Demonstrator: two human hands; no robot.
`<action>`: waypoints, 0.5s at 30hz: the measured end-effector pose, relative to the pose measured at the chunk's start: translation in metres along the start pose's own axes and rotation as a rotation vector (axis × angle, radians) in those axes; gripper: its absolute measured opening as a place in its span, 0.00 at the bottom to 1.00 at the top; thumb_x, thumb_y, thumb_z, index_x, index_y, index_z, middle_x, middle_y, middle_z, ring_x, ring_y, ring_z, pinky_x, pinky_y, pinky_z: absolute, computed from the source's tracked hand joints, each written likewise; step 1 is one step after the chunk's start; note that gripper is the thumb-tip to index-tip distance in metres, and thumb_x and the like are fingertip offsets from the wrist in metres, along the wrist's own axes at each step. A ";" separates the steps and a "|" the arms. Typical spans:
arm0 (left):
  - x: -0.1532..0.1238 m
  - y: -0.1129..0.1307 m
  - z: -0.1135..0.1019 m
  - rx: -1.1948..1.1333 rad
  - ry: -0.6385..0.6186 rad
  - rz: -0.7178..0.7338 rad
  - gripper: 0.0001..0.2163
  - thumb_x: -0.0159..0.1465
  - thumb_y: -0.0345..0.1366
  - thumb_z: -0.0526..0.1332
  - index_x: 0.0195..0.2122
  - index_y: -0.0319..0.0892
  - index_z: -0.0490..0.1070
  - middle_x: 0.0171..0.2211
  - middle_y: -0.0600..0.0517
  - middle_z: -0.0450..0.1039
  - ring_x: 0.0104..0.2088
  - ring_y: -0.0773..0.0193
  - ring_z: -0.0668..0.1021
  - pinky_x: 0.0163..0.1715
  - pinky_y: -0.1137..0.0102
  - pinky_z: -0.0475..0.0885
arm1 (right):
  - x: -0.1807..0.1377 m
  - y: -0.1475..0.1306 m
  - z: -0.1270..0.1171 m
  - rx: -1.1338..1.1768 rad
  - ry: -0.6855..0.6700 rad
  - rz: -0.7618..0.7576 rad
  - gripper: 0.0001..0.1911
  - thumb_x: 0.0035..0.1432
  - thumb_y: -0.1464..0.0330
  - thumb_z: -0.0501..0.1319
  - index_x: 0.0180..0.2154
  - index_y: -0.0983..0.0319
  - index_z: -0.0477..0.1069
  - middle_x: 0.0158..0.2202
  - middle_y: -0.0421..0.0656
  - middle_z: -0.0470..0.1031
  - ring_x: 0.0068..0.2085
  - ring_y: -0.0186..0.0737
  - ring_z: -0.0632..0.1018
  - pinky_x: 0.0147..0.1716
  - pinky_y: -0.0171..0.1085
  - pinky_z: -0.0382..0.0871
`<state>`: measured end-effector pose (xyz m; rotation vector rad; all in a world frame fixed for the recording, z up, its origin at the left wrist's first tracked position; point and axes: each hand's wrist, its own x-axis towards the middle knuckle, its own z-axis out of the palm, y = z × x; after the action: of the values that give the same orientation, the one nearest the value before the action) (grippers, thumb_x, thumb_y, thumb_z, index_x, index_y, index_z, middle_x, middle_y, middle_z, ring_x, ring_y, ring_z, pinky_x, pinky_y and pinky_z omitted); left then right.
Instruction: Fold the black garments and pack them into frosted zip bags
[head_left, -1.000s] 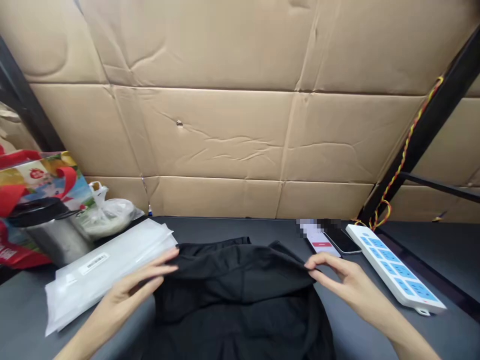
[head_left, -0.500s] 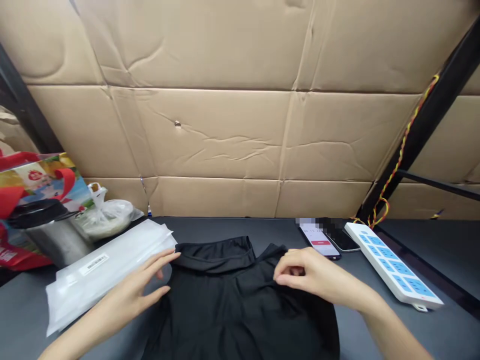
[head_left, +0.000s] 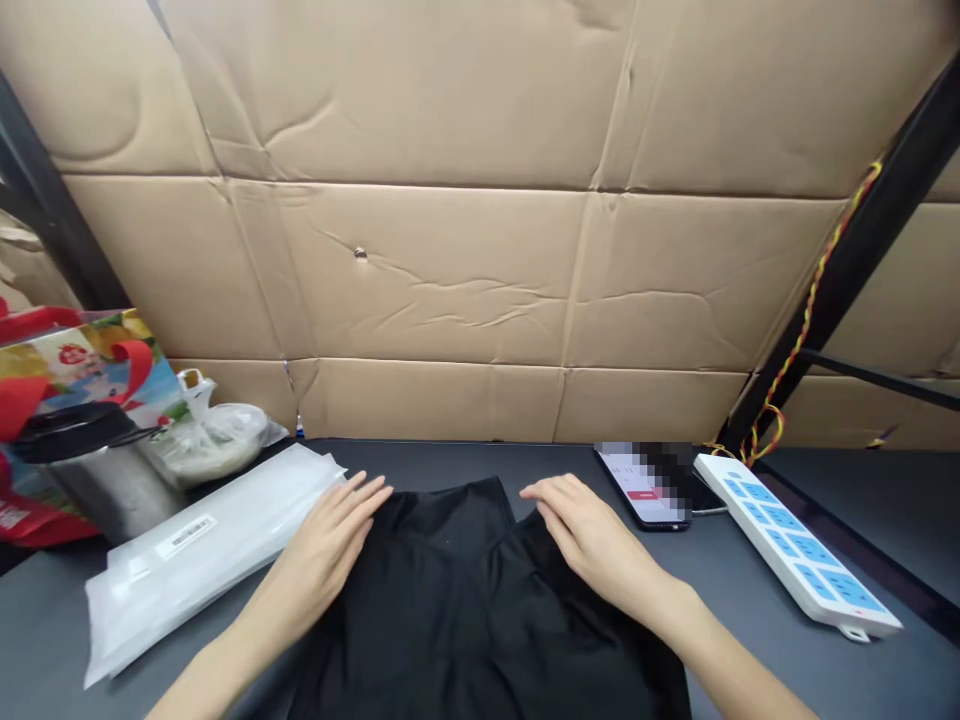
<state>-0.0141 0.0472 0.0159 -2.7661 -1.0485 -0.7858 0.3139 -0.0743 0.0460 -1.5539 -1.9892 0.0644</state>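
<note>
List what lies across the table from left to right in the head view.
Gift bag → packets → left hand → garment → right hand → phone → power strip.

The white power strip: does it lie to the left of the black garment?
No, the white power strip lies to the right of the black garment.

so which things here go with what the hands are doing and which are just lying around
In hand: black garment, left hand and right hand flat on it.
Lying about: stack of clear bags, phone, white power strip, steel pot, tied plastic bag, colourful carrier bag.
</note>
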 end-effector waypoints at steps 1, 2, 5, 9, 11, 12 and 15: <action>-0.008 0.002 0.003 0.014 -0.054 0.022 0.20 0.70 0.38 0.48 0.63 0.52 0.57 0.64 0.53 0.58 0.65 0.54 0.58 0.63 0.54 0.53 | -0.008 0.002 0.002 -0.005 -0.021 -0.023 0.17 0.66 0.70 0.47 0.52 0.56 0.68 0.52 0.44 0.73 0.55 0.43 0.71 0.55 0.49 0.65; -0.014 0.003 0.007 0.023 -0.100 0.029 0.21 0.70 0.39 0.48 0.64 0.53 0.54 0.65 0.54 0.56 0.65 0.53 0.56 0.63 0.53 0.52 | -0.016 0.006 0.006 -0.018 -0.055 -0.024 0.18 0.67 0.68 0.48 0.54 0.56 0.67 0.56 0.43 0.70 0.59 0.44 0.67 0.58 0.50 0.61; -0.027 0.004 0.015 0.010 -0.162 -0.017 0.25 0.69 0.43 0.51 0.66 0.51 0.49 0.67 0.52 0.50 0.65 0.51 0.56 0.62 0.53 0.55 | -0.033 0.020 0.021 -0.054 -0.157 0.050 0.23 0.67 0.61 0.48 0.61 0.58 0.60 0.62 0.45 0.62 0.64 0.45 0.59 0.63 0.52 0.53; -0.029 0.002 0.019 -0.042 -0.212 -0.076 0.25 0.69 0.44 0.51 0.66 0.51 0.49 0.67 0.51 0.47 0.65 0.51 0.54 0.61 0.54 0.56 | -0.038 0.030 0.032 -0.018 -0.222 0.100 0.26 0.67 0.57 0.46 0.63 0.59 0.56 0.64 0.46 0.59 0.65 0.45 0.57 0.63 0.51 0.51; -0.031 0.002 0.020 -0.070 -0.217 -0.129 0.26 0.69 0.44 0.50 0.67 0.51 0.46 0.68 0.51 0.45 0.65 0.52 0.53 0.61 0.54 0.56 | -0.037 0.030 0.029 0.017 -0.224 0.127 0.26 0.67 0.56 0.46 0.63 0.58 0.56 0.65 0.45 0.57 0.65 0.43 0.56 0.64 0.50 0.50; -0.033 0.001 0.021 -0.086 -0.202 -0.165 0.26 0.70 0.44 0.49 0.67 0.50 0.44 0.68 0.51 0.43 0.66 0.52 0.53 0.61 0.54 0.56 | -0.037 0.030 0.027 0.030 -0.209 0.156 0.27 0.67 0.55 0.45 0.63 0.58 0.55 0.65 0.45 0.57 0.65 0.43 0.56 0.64 0.49 0.50; -0.048 0.000 0.026 -0.122 -0.132 -0.279 0.29 0.70 0.44 0.48 0.68 0.48 0.38 0.68 0.48 0.42 0.65 0.52 0.54 0.61 0.54 0.56 | -0.038 0.035 0.024 0.007 -0.083 0.316 0.29 0.67 0.54 0.44 0.62 0.62 0.56 0.63 0.48 0.59 0.64 0.45 0.60 0.62 0.49 0.54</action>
<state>-0.0329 0.0249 -0.0299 -2.8430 -1.4830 -0.7253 0.3378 -0.0895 -0.0037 -1.8748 -1.7844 0.2658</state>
